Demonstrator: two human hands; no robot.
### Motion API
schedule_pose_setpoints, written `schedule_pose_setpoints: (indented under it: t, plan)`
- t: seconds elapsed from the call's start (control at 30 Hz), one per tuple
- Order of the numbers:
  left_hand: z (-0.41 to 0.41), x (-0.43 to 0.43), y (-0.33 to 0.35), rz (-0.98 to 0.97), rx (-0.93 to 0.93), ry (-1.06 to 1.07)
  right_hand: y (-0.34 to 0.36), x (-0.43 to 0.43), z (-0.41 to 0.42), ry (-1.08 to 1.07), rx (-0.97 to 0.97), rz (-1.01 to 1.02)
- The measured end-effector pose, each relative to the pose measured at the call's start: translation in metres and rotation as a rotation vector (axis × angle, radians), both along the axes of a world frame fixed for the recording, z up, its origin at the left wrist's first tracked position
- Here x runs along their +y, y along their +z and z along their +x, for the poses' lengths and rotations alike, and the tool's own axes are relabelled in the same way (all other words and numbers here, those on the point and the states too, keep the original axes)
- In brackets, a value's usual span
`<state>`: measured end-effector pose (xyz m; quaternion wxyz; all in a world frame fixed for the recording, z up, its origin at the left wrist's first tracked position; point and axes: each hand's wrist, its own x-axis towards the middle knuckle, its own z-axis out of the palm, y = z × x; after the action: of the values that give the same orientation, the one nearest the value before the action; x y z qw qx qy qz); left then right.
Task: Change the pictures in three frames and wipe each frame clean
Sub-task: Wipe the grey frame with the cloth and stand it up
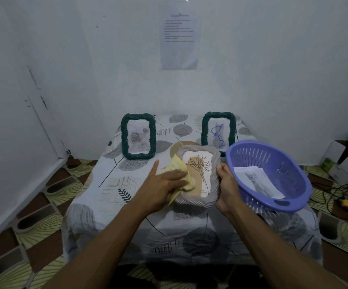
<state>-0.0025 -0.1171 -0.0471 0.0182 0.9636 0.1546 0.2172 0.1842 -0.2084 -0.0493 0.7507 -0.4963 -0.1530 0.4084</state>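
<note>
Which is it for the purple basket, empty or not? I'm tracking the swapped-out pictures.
Not empty. The purple basket holds loose paper sheets; the top one, a cat picture, lies flat on its bottom.

A plain home room; patterned floor tiles [43, 205], cloth-covered table [110, 192], printed sheet [180, 38] on white wall.

Wall notice [180, 36] text too small to read.

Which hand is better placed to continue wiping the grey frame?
The left hand: it already presses the yellow cloth on the grey frame. The right hand grips the frame's edge, steadying it.
</note>
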Motion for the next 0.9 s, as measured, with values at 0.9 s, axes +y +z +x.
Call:
schedule_pose_setpoints:
  t: [0.9]
  plan:
    - [0.003, -0.002, -0.01, -0.111, 0.01, -0.067, 0.006, 0.0, 0.005, 0.029, -0.056, 0.015]
